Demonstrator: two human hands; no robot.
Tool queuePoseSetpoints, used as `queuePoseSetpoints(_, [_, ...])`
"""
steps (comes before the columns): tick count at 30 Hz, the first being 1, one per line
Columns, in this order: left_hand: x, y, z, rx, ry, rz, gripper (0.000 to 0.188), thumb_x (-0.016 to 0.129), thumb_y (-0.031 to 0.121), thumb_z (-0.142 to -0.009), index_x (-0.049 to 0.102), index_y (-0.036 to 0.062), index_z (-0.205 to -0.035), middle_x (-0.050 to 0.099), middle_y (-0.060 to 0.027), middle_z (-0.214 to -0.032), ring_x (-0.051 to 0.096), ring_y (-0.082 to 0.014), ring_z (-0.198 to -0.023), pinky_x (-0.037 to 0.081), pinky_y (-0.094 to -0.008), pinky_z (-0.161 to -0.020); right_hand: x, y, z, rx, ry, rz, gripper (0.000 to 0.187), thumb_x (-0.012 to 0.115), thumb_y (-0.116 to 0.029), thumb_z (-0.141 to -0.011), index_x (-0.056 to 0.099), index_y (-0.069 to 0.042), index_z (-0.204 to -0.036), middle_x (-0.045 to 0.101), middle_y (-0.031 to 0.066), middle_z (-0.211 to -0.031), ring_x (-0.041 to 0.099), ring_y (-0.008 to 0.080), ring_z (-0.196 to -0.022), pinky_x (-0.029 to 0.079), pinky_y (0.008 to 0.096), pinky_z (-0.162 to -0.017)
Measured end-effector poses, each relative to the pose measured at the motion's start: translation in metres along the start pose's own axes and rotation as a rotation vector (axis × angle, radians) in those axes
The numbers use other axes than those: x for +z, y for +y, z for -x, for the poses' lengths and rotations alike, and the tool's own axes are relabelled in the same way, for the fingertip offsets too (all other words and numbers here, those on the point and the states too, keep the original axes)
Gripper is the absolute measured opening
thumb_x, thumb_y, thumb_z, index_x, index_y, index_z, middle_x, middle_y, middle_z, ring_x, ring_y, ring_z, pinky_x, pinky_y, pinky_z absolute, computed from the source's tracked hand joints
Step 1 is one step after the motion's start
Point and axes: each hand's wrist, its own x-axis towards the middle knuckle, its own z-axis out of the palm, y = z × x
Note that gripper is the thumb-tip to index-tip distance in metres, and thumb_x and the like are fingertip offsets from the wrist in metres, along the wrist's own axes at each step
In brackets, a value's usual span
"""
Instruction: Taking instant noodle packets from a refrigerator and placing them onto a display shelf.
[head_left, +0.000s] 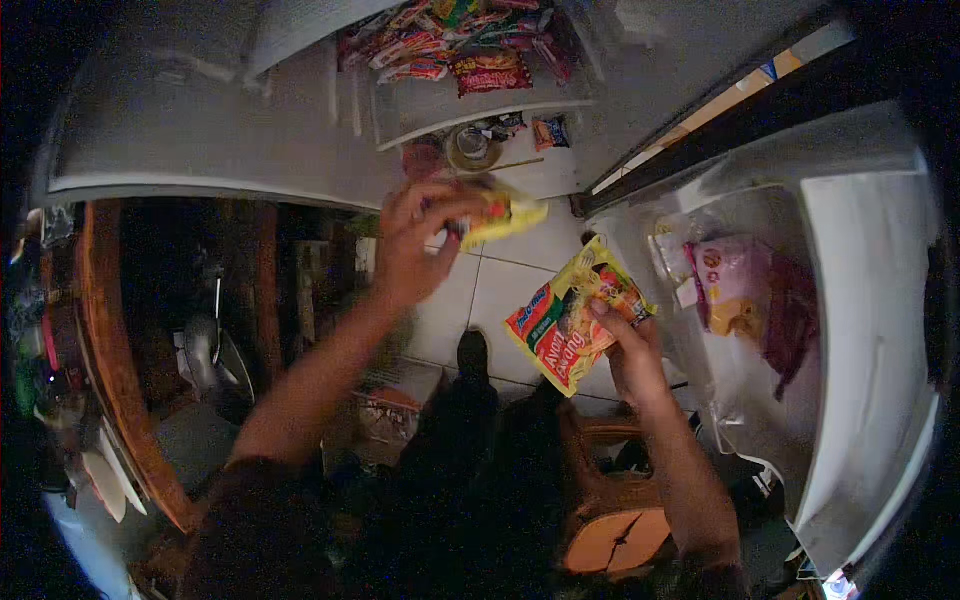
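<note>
My right hand (632, 355) grips a yellow instant noodle packet (568, 325) by its right side, thumb across the front. The packet's printed face is turned up toward me. Farther off and to the left, my left hand (418, 245) holds a second yellow packet (515, 218), tilted and smeared by motion. It looks like the same kind of noodle packet. The left hand is just below the low front of an open white cabinet (180, 135). Within it, a shelf compartment (480, 118) holds many colourful small packets (450, 45).
On the right stands an open white door with a clear bin (735, 400) holding a purple package (745, 275). Beneath the shelf are a round glass-like dish (472, 148) and a small dark packet (550, 133). An orange-brown stool (615, 540) stands low right; a pan (215, 355) is at left.
</note>
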Motion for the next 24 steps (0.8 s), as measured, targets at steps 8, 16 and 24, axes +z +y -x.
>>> queuePoseSetpoints(8, [-0.023, 0.092, 0.047, -0.237, -0.053, 0.134, 0.051, 0.073, -0.007, -0.064, 0.075, 0.0241, -0.105, 0.059, -0.0062, -0.121, 0.057, -0.0247, -0.104, 0.046, -0.0415, -0.091, -0.02, -0.016, 0.037, 0.051, 0.056, -0.211, 0.042, 0.072, -0.02, -0.088, 0.057, -0.001, -0.122, 0.066, 0.0082, -0.109, 0.065, 0.0187, -0.099, 0.053, 0.0343, -0.087])
queuePoseSetpoints(16, [-0.107, 0.175, 0.034, -0.179, 0.09, 0.477, 0.027, 0.062, -0.007, -0.08, 0.066, 0.0039, -0.105, 0.056, -0.0185, -0.133, 0.053, -0.0331, -0.126, 0.04, -0.0423, -0.107, 0.01, -0.06, 0.122, 0.06, 0.03, -0.379, 0.043, 0.065, -0.019, -0.092, 0.052, -0.003, -0.129, 0.063, 0.0086, -0.119, 0.062, 0.0208, -0.108, 0.05, 0.0376, -0.095])
queuePoseSetpoints(24, [-0.225, 0.254, 0.016, -0.293, 0.008, 0.724, 0.034, 0.046, -0.01, -0.082, 0.066, -0.0013, -0.109, 0.062, -0.0174, -0.122, 0.056, -0.0273, -0.12, 0.041, -0.035, -0.103, 0.057, -0.14, 0.225, -0.045, 0.059, -0.387, 0.043, 0.068, -0.015, -0.09, 0.051, 0.001, -0.126, 0.063, 0.0118, -0.116, 0.063, 0.0205, -0.102, 0.051, 0.0362, -0.091])
